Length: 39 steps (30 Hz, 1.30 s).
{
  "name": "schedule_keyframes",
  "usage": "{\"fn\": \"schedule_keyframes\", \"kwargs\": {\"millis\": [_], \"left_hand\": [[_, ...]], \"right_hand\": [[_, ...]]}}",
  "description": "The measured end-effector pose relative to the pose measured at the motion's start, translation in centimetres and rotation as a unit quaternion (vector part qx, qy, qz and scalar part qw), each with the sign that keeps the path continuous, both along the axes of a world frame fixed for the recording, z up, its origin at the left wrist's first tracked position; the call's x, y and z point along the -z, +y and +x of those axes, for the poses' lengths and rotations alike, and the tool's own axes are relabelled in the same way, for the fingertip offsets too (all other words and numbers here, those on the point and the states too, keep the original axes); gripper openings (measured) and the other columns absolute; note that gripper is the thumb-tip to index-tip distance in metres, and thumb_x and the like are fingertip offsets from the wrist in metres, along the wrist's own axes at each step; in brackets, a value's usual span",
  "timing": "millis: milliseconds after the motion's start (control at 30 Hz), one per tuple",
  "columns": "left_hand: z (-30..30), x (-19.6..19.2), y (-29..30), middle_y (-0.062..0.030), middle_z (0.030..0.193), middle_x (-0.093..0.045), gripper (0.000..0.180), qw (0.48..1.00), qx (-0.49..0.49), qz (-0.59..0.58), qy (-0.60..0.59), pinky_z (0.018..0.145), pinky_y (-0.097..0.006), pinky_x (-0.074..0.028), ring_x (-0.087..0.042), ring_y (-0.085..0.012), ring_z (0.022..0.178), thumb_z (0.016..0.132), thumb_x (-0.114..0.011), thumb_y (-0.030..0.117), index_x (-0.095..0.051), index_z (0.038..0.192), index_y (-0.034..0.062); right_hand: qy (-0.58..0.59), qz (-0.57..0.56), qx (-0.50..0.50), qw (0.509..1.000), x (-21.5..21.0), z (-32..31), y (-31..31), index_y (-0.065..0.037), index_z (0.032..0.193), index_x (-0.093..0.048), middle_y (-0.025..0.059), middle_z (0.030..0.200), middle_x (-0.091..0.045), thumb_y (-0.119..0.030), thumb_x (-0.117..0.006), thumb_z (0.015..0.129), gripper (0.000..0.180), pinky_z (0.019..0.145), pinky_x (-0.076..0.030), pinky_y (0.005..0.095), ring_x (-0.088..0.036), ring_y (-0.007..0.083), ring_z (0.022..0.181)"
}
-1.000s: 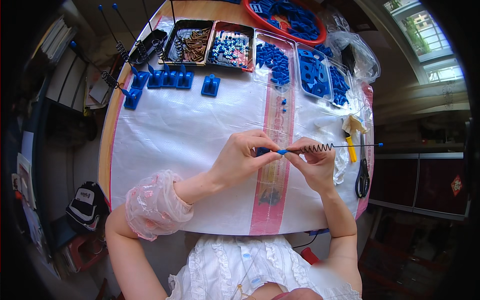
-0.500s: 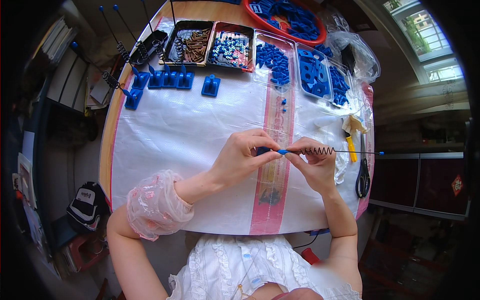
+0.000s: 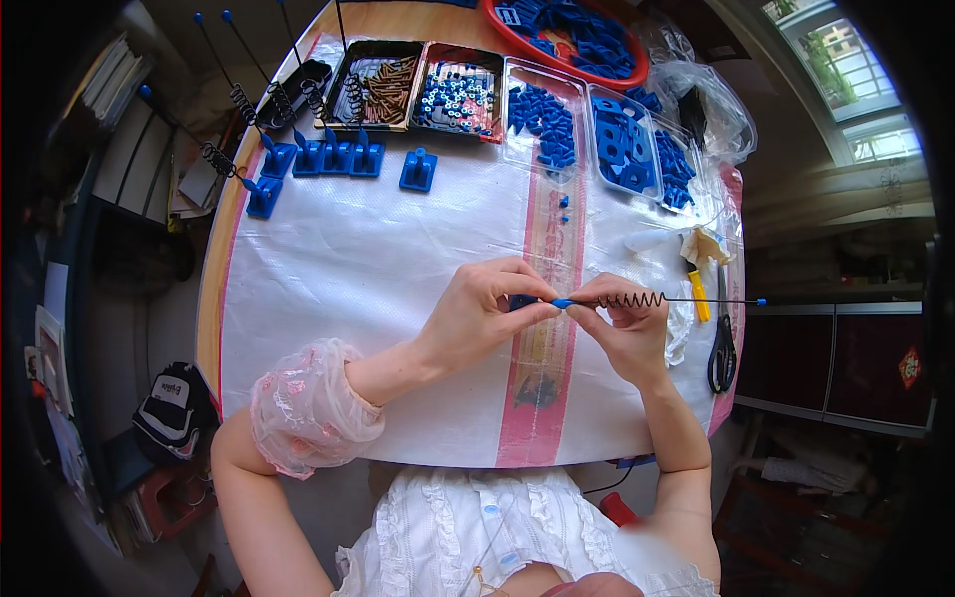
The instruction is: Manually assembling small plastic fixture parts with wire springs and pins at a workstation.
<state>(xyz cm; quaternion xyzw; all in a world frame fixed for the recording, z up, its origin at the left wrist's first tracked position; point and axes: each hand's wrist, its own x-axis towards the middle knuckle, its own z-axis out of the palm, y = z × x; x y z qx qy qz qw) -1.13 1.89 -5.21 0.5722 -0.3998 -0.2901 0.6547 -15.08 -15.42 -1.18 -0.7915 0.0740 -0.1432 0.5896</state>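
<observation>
My left hand [image 3: 487, 308] pinches a small blue plastic piece [image 3: 524, 300] at the left end of a thin black rod [image 3: 711, 300]. My right hand [image 3: 627, 323] grips the same rod just right of that, at its coiled black spring [image 3: 632, 298]. The rod lies level and points right, ending in a small blue tip [image 3: 761, 301]. Both hands hover above the table's white plastic cover [image 3: 358, 259], over its pink stripe.
Trays of brown pins [image 3: 383, 80], small blue rings [image 3: 453, 98] and blue parts [image 3: 542, 119] line the far edge, with a red basin [image 3: 572, 30]. Finished blue bases with sprung rods [image 3: 323, 157] stand at far left. Black scissors [image 3: 721, 353] and a yellow-handled tool [image 3: 698, 289] lie right.
The hands and the rod have barely moved; only the fingers have shifted slightly on the rod's left end.
</observation>
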Motion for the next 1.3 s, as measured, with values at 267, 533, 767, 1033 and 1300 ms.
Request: {"fn": "schedule_keyframes", "kwargs": {"millis": [267, 533, 767, 1033, 1300], "left_hand": [[0.09, -0.07, 0.01, -0.0011, 0.093, -0.070, 0.017, 1.000, 0.002, 0.000, 0.000, 0.056, -0.019, -0.038, -0.058, -0.0040, 0.076, 0.087, -0.079, 0.002, -0.081, 0.103, 0.0058], [-0.05, 0.17, -0.05, -0.0013, 0.094, -0.070, 0.017, 1.000, 0.004, -0.004, 0.013, 0.056, -0.019, -0.038, -0.058, -0.0042, 0.077, 0.087, -0.079, 0.001, -0.081, 0.103, 0.0052], [-0.01, -0.06, 0.01, -0.0011, 0.094, -0.071, 0.017, 1.000, 0.005, 0.002, 0.010, 0.056, -0.019, -0.038, -0.058, -0.0042, 0.076, 0.086, -0.079, 0.002, -0.081, 0.103, 0.0059], [0.00, -0.50, 0.08, -0.0024, 0.094, -0.071, 0.017, 1.000, -0.007, 0.001, -0.020, 0.058, -0.021, -0.043, -0.061, -0.0068, 0.077, 0.085, -0.080, 0.001, -0.081, 0.101, 0.0063], [-0.10, 0.24, 0.04, -0.0053, 0.094, -0.071, 0.019, 0.992, -0.048, -0.038, -0.115, 0.065, -0.026, -0.051, -0.066, -0.0134, 0.079, 0.083, -0.081, 0.000, -0.080, 0.101, 0.0060]], "right_hand": [[-0.002, 0.008, -0.003, 1.000, 0.16, 0.03, -0.13, 0.003, 0.101, -0.074, 0.0070, 0.093, -0.072, 0.011, -0.076, 0.085, 0.018, 0.074, -0.051, 0.0243, -0.065, 0.0115, 0.085], [-0.005, 0.012, 0.004, 1.000, 0.19, -0.01, 0.03, 0.003, 0.100, -0.075, 0.0067, 0.093, -0.072, 0.011, -0.076, 0.085, 0.017, 0.073, -0.051, 0.0241, -0.066, 0.0113, 0.085], [0.002, 0.004, -0.002, 1.000, 0.15, -0.03, -0.12, 0.003, 0.101, -0.075, 0.0069, 0.094, -0.073, 0.011, -0.076, 0.085, 0.018, 0.074, -0.051, 0.0240, -0.066, 0.0116, 0.085], [-0.016, -0.023, -0.003, 1.000, 0.13, -0.02, -0.27, 0.002, 0.098, -0.076, 0.0088, 0.091, -0.073, 0.012, -0.076, 0.082, 0.018, 0.072, -0.051, 0.0255, -0.066, 0.0130, 0.082], [-0.045, -0.042, -0.001, 0.998, 0.39, 0.09, -0.14, 0.002, 0.097, -0.076, 0.0105, 0.091, -0.074, 0.013, -0.078, 0.080, 0.020, 0.070, -0.051, 0.0264, -0.067, 0.0150, 0.080]]}}
